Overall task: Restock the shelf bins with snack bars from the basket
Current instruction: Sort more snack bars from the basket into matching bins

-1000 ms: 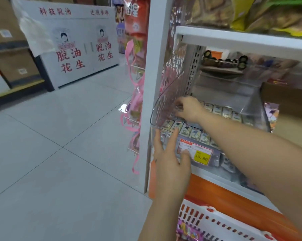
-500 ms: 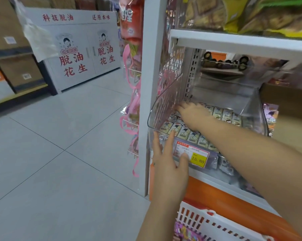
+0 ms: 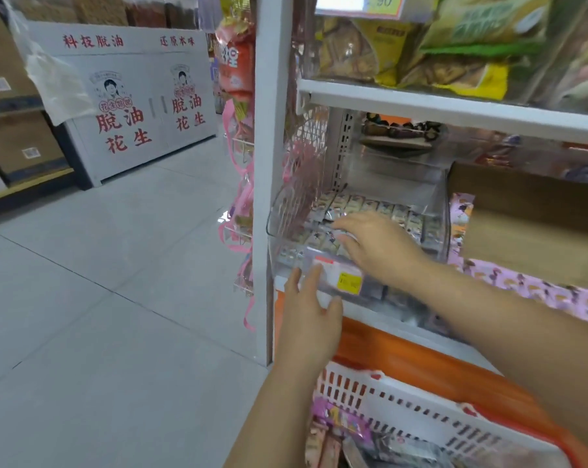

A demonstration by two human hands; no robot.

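A clear plastic shelf bin point(image 3: 287, 214) on the middle shelf holds rows of small wrapped snack bars point(image 3: 370, 206). My right hand point(image 3: 377, 244) reaches over the bin's front edge, fingers spread and straight above the bars; whether it holds one is hidden. My left hand point(image 3: 311, 312) presses flat against the bin's front, its fingertips beside the red and yellow price tag point(image 3: 340, 275). The white slotted basket point(image 3: 404, 410) with orange trim sits below the shelf and contains several pink and grey snack packs point(image 3: 346, 423).
A white shelf upright point(image 3: 264, 163) stands left of the bin, with pink ribboned bags point(image 3: 242, 204) hanging beyond it. A cardboard box point(image 3: 536, 231) and a pink patterned box fill the shelf to the right. Snack bags lie on the shelf above. Grey tiled floor spreads left.
My right hand has drawn back from the bin's far left corner toward its front middle. My left hand stays on the bin's front. The view has tilted up slightly.
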